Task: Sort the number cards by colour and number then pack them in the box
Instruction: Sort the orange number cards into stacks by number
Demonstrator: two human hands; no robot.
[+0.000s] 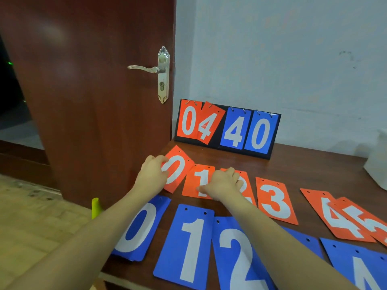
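Observation:
Orange number cards lie in a row on the brown table (303, 164): 0 (178, 166), 1 (198, 181), 2 (246, 185), 3 (275, 200) and two overlapping 4 cards (339, 220). Nearer me lie blue cards 0 (138, 229), 1 (188, 245), 2 (236, 254) and further blue ones partly hidden by my right arm. My left hand (151, 174) grips the left edge of the orange 0. My right hand (222, 185) rests with curled fingers on the orange 1 and 2, its thumb on the 1. No box is in view.
A black scoreboard stand (274, 135) with ringed cards reading 04 in orange and 40 in blue leans against the white wall. A brown door (83, 101) with a metal handle stands open at the left. A white container (377, 166) sits at the table's right edge.

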